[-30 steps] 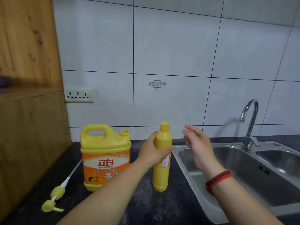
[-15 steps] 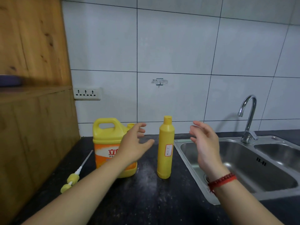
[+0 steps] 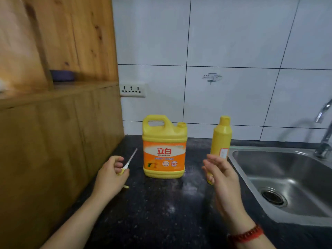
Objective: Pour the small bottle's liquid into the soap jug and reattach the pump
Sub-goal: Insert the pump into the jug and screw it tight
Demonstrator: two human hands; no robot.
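Dark speckled worktop (image 3: pixel 161 203) carries the uncapped soap jug (image 3: pixel 164 148) near its back edge, the left hand (image 3: pixel 110 177) curling fingers over the light, rigid pump (image 3: pixel 125 167), best lifted by its collar, right hand (image 3: pixel 221 174) open.

A stainless steel sink (image 3: pixel 280 178) is set into the dark speckled counter (image 3: pixel 161 212). Left of it, on the white tiled wall (image 3: pixel 233 42), a white socket strip (image 3: pixel 132 90); further left, a wooden cabinet (image 3: pixel 53 123).

The left hand (image 3: pixel 111 177) covers the yellow pump head (image 3: pixel 124 171); the chrome tap (image 3: pixel 325 133) is blurred and cut off at the right edge.
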